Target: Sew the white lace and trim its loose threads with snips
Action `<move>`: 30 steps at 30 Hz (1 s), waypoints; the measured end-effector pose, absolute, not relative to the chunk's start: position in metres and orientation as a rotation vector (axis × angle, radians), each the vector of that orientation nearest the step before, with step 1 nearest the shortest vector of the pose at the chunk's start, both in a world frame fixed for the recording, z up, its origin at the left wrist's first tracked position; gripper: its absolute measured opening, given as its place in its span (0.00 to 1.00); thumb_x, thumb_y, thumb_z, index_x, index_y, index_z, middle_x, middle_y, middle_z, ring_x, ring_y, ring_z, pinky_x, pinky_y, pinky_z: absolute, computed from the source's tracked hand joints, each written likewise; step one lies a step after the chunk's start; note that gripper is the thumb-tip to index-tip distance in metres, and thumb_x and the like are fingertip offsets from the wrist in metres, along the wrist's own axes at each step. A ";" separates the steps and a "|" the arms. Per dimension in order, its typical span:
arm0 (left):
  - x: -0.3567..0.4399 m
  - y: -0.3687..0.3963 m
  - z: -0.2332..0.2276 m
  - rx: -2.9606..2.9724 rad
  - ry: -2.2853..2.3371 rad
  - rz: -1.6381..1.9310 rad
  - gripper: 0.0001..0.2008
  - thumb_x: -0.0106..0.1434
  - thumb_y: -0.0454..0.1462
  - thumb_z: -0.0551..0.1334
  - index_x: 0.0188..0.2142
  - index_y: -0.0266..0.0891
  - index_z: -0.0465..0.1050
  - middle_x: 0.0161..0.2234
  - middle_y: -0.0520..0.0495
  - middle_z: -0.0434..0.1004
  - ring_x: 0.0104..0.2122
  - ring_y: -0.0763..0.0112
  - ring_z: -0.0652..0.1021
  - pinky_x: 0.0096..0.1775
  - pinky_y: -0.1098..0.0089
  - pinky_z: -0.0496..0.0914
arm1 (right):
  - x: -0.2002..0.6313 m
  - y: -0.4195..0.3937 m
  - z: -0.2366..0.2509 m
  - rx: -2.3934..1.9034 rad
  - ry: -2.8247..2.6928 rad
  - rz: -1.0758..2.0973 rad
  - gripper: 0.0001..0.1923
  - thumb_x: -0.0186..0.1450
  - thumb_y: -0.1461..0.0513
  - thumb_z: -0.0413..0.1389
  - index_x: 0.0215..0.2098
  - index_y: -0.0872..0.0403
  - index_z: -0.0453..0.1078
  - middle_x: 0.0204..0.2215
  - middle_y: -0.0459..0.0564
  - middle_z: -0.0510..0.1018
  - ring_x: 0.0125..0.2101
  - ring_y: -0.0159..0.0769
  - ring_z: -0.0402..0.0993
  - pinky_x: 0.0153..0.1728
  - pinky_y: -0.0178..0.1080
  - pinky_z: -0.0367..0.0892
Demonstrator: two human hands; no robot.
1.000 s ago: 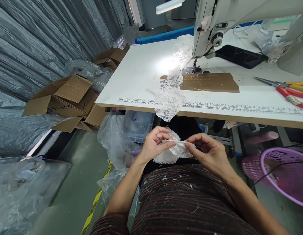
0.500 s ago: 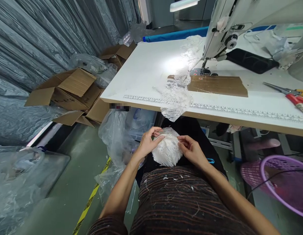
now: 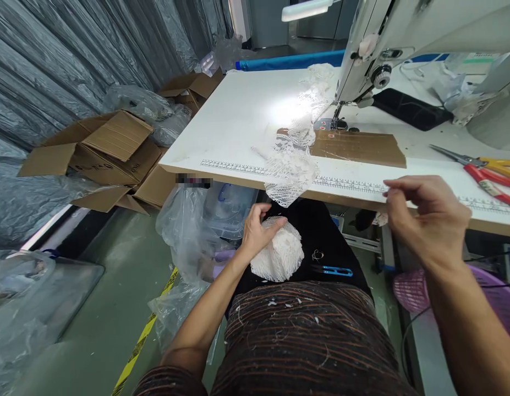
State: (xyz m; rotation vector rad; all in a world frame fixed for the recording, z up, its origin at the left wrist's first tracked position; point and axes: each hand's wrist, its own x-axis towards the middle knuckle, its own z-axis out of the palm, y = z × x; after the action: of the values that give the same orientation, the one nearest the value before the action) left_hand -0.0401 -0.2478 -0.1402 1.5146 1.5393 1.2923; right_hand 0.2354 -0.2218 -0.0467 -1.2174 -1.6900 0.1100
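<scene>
Lace, bunched into a white bundle (image 3: 277,256), lies on the dark cloth (image 3: 321,231) over the person's lap, below the desk's (image 3: 238,115) near edge. The left hand (image 3: 258,231) grips the bundle's upper left side, fingers curled onto it. The right hand (image 3: 428,217) hangs in the air before the desk's near edge, apart from the bundle, thumb and fingertips pinched together; whether they hold a thread cannot be told. Blue snips (image 3: 333,270) lie on the cloth just right of the bundle. More lace (image 3: 294,159) hangs over the near edge.
</scene>
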 end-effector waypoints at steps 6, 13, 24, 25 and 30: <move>-0.020 -0.223 -0.115 0.766 1.127 1.437 0.29 0.49 0.46 0.73 0.47 0.37 0.69 0.46 0.41 0.76 0.46 0.64 0.76 0.52 0.63 0.67 | 0.246 -0.243 -0.076 -1.158 -2.106 0.460 0.09 0.65 0.63 0.52 0.41 0.52 0.72 0.35 0.53 0.77 0.36 0.42 0.75 0.38 0.44 0.70; -0.020 -0.239 -0.098 0.696 1.025 1.212 0.18 0.47 0.41 0.75 0.33 0.34 0.75 0.29 0.49 0.76 0.29 0.74 0.77 0.42 0.68 0.70 | 0.255 -0.302 -0.174 -1.327 -2.508 0.928 0.12 0.66 0.61 0.50 0.43 0.52 0.74 0.38 0.54 0.79 0.40 0.43 0.76 0.44 0.44 0.71; -0.011 -0.222 -0.086 0.926 1.174 1.139 0.18 0.51 0.49 0.70 0.27 0.34 0.76 0.26 0.48 0.74 0.25 0.75 0.69 0.32 0.70 0.64 | 0.257 -0.306 -0.208 -1.455 -2.359 0.865 0.04 0.60 0.64 0.52 0.32 0.50 0.67 0.32 0.51 0.74 0.32 0.43 0.74 0.35 0.43 0.70; -0.012 -0.224 -0.085 0.953 1.156 1.122 0.17 0.52 0.48 0.69 0.26 0.34 0.76 0.25 0.48 0.73 0.25 0.74 0.68 0.32 0.69 0.64 | 0.257 -0.306 -0.208 -1.443 -2.325 0.890 0.03 0.60 0.65 0.51 0.31 0.50 0.65 0.30 0.50 0.74 0.31 0.42 0.74 0.33 0.43 0.70; -0.028 -0.261 -0.087 0.648 0.778 1.077 0.18 0.58 0.44 0.64 0.18 0.37 0.63 0.17 0.53 0.59 0.19 0.76 0.62 0.30 0.68 0.62 | 0.244 -0.309 -0.187 -1.421 -1.951 1.131 0.05 0.67 0.57 0.47 0.34 0.47 0.58 0.25 0.46 0.74 0.26 0.40 0.73 0.28 0.42 0.69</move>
State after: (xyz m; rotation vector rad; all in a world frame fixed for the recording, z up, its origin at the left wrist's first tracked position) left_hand -0.0283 -0.2612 -0.0874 0.6481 0.7782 1.0771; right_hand 0.2440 -0.3089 -0.1875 -1.4211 -1.9506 1.1312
